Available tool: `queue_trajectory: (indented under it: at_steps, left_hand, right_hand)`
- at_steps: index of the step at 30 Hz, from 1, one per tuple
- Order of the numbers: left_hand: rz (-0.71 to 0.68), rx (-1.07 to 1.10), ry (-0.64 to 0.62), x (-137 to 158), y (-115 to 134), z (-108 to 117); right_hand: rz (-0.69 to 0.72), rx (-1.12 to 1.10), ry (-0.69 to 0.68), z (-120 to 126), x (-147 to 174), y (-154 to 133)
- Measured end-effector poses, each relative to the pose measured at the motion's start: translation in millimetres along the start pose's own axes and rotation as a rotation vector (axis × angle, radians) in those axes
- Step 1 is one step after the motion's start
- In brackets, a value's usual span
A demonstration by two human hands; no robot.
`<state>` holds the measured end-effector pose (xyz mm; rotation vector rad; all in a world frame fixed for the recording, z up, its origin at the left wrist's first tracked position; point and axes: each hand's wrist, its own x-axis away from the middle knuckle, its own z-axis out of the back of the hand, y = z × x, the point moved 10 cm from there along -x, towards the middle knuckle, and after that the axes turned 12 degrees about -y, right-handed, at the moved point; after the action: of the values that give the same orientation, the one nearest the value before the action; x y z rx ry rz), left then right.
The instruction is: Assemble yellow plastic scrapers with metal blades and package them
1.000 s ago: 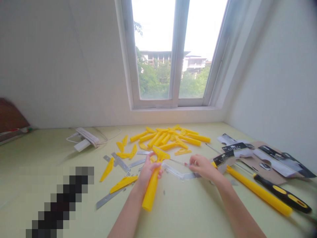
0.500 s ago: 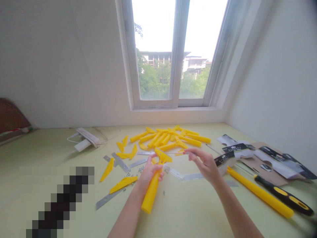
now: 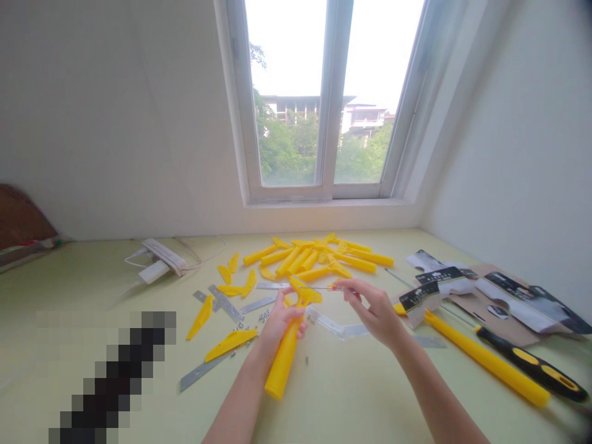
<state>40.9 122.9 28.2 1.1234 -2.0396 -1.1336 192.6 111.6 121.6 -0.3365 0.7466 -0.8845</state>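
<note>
Two bare hands at work over a pale green table; clock directions are read from the held yellow handle, with 12 o'clock toward the window. The left hand is closed around the neck of the yellow handle, which lies at the dial's centre, its flared head pointing to 12 and its butt toward 6. The right hand, between 2 and 3 o'clock, pinches a slim screwdriver between thumb and fingers; the shaft runs toward 9, its tip at the flared head, though exact contact is too small to tell. Small screws lie at 10 o'clock, just beside the left hand. Metal blades rest farther out at 10, and flat yellow pieces near 9. A pile of yellow handles occupies 12. Near 3 lie printed packaging, a long yellow handle and a black-and-yellow screwdriver, the last two roughly parallel. A white power strip sits well apart at 10.
</note>
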Motion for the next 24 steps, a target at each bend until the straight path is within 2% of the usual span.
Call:
queue_trajectory:
  at_steps: [9,15,20,24]
  left_hand:
    - [-0.003,-0.108,0.018,2,-2,3]
    - [0.013,-0.099,-0.068,2,-7,-4]
    - [0.071,-0.035,-0.139,5,-13,-12]
    - [0.100,0.032,-0.187,4,-16,-18]
  right_hand:
    - [-0.034,-0.010,0.055,7,2,4]
    - [-0.082,0.096,0.104,15,7,3]
    - [0.026,0.110,0.207,19,13,-13]
    - [0.105,0.065,0.229,17,13,-27]
